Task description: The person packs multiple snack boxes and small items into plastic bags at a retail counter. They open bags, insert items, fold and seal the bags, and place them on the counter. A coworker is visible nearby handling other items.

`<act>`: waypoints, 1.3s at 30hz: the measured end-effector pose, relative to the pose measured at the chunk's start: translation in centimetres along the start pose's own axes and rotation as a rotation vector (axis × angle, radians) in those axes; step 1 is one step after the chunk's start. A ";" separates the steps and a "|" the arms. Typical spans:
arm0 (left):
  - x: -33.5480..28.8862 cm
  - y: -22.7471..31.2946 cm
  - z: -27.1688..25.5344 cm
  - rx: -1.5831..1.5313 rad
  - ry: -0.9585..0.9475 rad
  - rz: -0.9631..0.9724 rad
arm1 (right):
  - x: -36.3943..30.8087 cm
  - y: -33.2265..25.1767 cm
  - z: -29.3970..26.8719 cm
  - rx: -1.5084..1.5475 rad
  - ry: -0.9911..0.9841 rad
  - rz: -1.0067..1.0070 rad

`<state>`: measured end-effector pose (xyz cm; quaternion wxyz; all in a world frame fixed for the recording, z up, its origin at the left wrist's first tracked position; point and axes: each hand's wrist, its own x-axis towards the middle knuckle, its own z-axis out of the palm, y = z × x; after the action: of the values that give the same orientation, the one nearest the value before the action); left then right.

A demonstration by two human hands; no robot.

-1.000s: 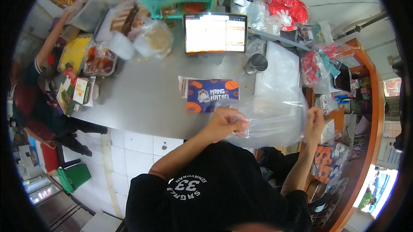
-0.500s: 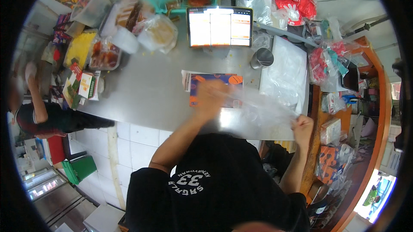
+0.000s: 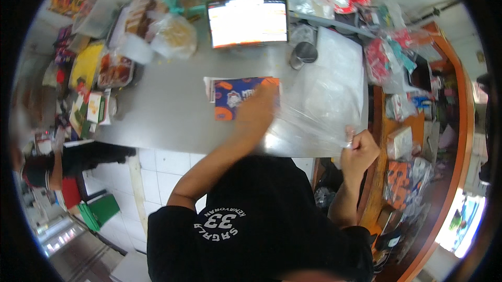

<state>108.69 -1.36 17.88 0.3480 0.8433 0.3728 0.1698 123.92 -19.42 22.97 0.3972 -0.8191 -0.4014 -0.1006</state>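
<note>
A clear plastic bag (image 3: 308, 122) stretches across the right half of the metal table, from beside my left hand to my right hand. My right hand (image 3: 360, 148) is closed around one gathered end of it, near the table's front edge. Over the right part of a purple-and-orange printed card or flat pack (image 3: 227, 101) is my left hand (image 3: 258, 108). Its fingers are smeared by motion and partly hidden, so their grip does not show. The bag's other end lies against that hand. White papers (image 3: 210, 87) stick out from under the printed piece.
A lit tablet (image 3: 248, 20) stands at the back, with a metal cup (image 3: 304, 55) to its right. Clear plastic sheets or bags (image 3: 340, 54) lie stacked behind the right hand. Food trays (image 3: 116, 67) and small boxes (image 3: 95, 107) line the left. Another person (image 3: 39, 167) is at far left.
The whole view has shifted, with table things sitting higher and further left. My left hand has slid rightward over the printed piece. The bag is still drawn out to my right hand.
</note>
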 end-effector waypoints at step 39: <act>-8.7 -22.5 3.2 -0.917 -0.255 -0.605 | 0.8 -9.4 14.1 -0.140 -1.070 -0.485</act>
<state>93.19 1.43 -0.63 0.7543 0.4751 0.4410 0.1038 115.34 -5.23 19.38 0.0503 -0.6651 -0.7142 0.2121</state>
